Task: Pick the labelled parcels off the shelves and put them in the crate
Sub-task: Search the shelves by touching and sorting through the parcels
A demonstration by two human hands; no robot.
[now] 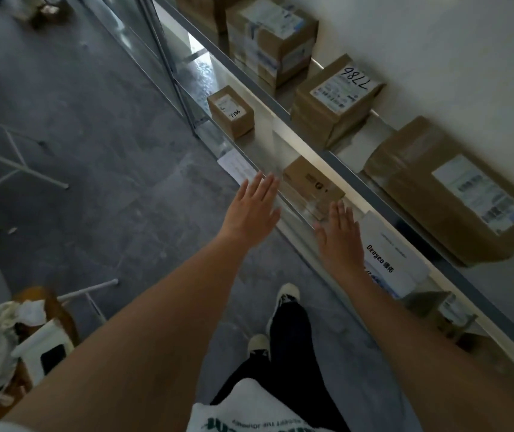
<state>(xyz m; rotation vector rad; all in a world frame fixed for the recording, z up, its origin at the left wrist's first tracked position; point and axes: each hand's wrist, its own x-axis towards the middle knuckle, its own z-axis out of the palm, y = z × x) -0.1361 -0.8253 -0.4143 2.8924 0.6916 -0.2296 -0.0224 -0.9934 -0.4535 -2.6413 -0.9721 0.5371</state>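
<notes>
Head view, both hands flat – left hand (251, 207), right hand (340, 236) – flanking small parcel (313, 185)

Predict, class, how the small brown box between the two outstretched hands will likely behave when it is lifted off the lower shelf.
The small brown box looks like taped cardboard with square edges, so it should stay stiff and not roll. It is low and flat, so tipping seems unlikely. The left hand and right hand are both open beside it; its weight cannot be judged.

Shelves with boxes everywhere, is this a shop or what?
Probably a small parcel storeroom, not a shop. Taped cardboard parcels with shipping labels, like the one numbered 7786, sit on metal shelves, and the floor is bare concrete.
</notes>
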